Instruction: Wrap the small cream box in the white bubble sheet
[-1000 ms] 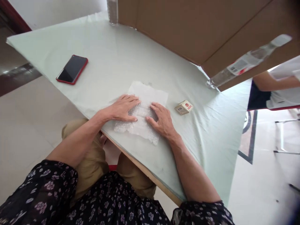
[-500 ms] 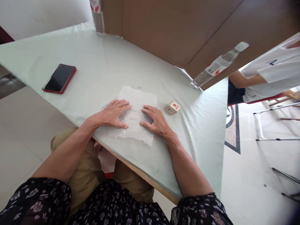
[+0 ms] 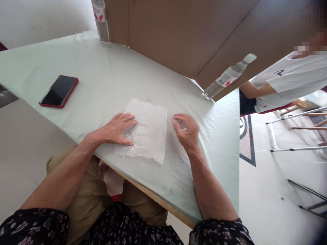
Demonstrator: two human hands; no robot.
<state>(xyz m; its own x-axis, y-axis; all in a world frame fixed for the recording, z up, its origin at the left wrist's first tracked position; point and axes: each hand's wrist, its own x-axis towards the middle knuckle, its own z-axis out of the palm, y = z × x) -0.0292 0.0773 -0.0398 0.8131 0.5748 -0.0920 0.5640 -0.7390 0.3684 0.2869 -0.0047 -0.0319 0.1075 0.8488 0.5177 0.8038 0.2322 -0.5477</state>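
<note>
A sheet of bubble wrap (image 3: 149,132) lies flat on the table in front of me. My left hand (image 3: 117,129) rests on its left part, fingers spread. Right of the sheet, my right hand (image 3: 187,131) is curled round a small printed cardboard box (image 3: 182,124). Only a sliver of the box shows between thumb and fingers; the rest is hidden, and the fingertips are slightly blurred.
A phone (image 3: 59,91) in a red case lies at the left on the pale green tablecloth (image 3: 102,78). Clear plastic bottles stand by a tall cardboard panel (image 3: 163,34): one bottle (image 3: 101,22) left, another bottle (image 3: 227,78) right. A seated person (image 3: 286,78) is beyond.
My right hand has left the bubble wrap, moved right and closed round the small box. My left hand stays on the sheet. The whole view has shifted slightly.
</note>
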